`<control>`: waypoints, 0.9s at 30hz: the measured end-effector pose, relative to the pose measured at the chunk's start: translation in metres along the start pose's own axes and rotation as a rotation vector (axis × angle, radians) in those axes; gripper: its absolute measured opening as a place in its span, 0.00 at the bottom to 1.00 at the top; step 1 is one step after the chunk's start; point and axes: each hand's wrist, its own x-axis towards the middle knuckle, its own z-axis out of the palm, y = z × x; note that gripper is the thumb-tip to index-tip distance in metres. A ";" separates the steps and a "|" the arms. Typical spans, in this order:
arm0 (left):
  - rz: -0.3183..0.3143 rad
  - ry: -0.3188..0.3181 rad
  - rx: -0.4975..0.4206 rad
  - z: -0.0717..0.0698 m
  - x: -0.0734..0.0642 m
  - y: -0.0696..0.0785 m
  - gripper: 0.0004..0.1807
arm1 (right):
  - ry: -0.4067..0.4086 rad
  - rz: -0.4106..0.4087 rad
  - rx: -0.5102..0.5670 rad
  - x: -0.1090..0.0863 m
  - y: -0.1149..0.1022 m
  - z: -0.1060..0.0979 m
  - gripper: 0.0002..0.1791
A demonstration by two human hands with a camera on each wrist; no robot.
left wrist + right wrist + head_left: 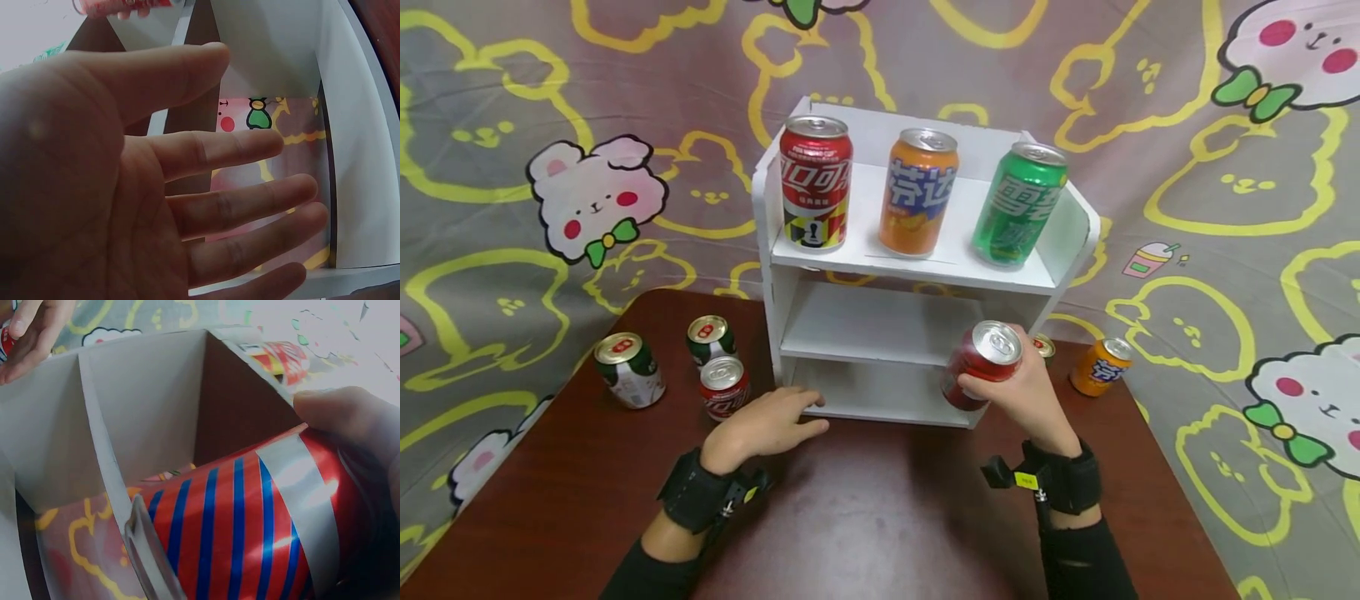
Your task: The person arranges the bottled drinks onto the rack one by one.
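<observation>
My right hand (pixel 1030 396) grips a red soda can (pixel 970 367) around its side, in front of the right part of the white shelf (pixel 880 321). In the right wrist view this can (pixel 231 519) shows blue stripes and a silver band, with the thumb along it. My left hand (pixel 767 427) has its fingers spread beside the shelf's lower left corner and holds nothing; its palm (pixel 69 175) fills much of the left wrist view. Just behind that hand stands a smaller red can (pixel 725 392).
On the top shelf stand a red cola can (pixel 815 183), an orange can (pixel 919 196) and a green can (pixel 1018 204). Two green-and-white cans (pixel 638 379) (pixel 710 340) are on the table's left. Right of the shelf stands another orange can (pixel 1099 368), near a partly hidden gold-topped can (pixel 1043 346).
</observation>
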 end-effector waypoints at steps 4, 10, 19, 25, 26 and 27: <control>0.002 -0.004 -0.002 0.001 0.000 0.001 0.17 | -0.025 0.021 0.018 0.013 -0.003 0.006 0.37; -0.004 -0.010 -0.003 0.002 0.000 0.002 0.17 | -0.010 0.044 0.039 0.024 -0.009 0.012 0.40; 0.002 -0.009 -0.003 0.002 0.000 0.002 0.18 | 0.041 0.056 0.045 0.040 -0.004 0.026 0.38; -0.009 -0.015 0.001 0.003 0.001 0.002 0.18 | 0.092 0.094 0.088 0.050 -0.003 0.034 0.44; -0.011 -0.015 0.001 0.003 0.001 0.002 0.18 | 0.095 0.094 0.094 0.051 -0.003 0.035 0.45; -0.013 -0.015 0.000 0.003 0.001 0.002 0.18 | 0.095 0.090 0.105 0.052 -0.003 0.036 0.46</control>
